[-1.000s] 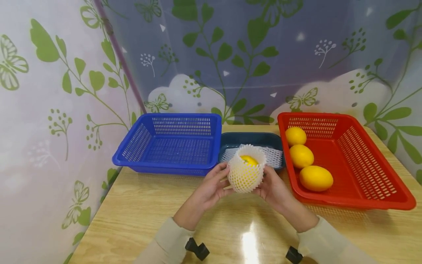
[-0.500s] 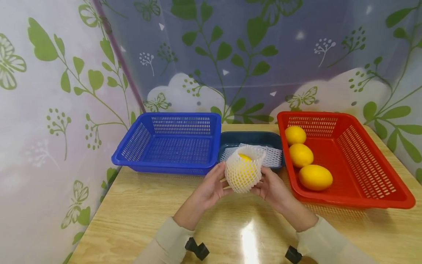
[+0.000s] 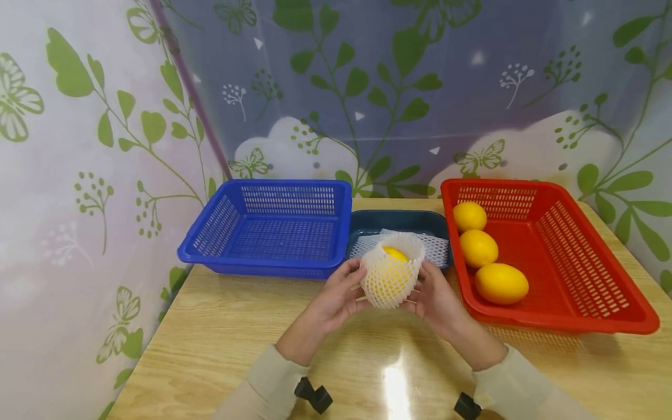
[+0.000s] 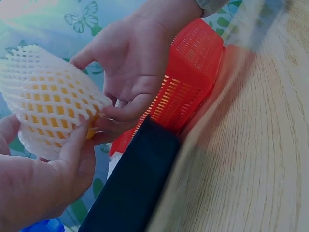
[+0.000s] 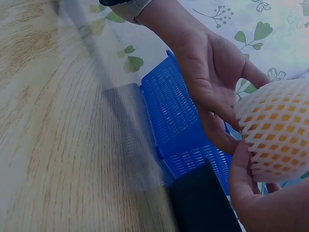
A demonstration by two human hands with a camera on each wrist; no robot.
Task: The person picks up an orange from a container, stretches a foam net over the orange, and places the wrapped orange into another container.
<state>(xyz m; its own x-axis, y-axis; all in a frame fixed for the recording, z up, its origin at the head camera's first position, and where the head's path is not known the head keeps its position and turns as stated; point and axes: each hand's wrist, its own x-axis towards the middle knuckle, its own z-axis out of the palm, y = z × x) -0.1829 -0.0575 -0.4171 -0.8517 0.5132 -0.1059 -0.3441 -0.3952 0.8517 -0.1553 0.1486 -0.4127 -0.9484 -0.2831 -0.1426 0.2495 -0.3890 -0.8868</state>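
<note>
The head view looks into the open mouth of the white foam-net sleeve (image 3: 389, 287), at the bare top of the smooth yellow oval fruit (image 3: 395, 254); the left wrist view instead shows fingertips close together at its lower end. The left hand (image 3: 337, 298) and right hand (image 3: 440, 300) curl around opposite sides, gripping sleeve and fruit between them, the dark teal plastic tray (image 3: 399, 217) beyond their fingers.

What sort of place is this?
Perhaps a makeshift fruit-packing station: a yellow fruit in a foam net, more fruits in a red basket, and a leaf-patterned backdrop behind the table.
</note>
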